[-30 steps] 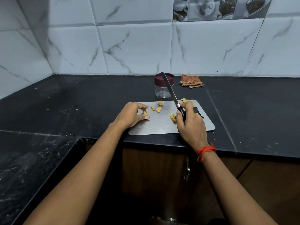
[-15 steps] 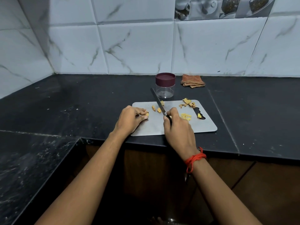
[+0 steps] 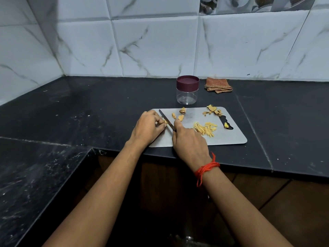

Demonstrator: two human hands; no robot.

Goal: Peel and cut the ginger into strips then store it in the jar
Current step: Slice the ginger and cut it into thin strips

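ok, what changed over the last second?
The right hand carried the slim kitchen knife left from the pile of yellow ginger strips to the ginger piece that the left hand pinches. Left hand, maroon-lidded clear jar and grey cutting board stayed put.

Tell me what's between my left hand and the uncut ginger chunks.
The knife in your right hand lays its blade across that gap, in the head view.

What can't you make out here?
Head view only.
Ginger piece: mostly covered by fingers of the left hand.
Knife handle: buried in the right hand.
Picture tiles: cut off by the top edge.
Shiny object below the counter: dark, cut by the bottom edge.
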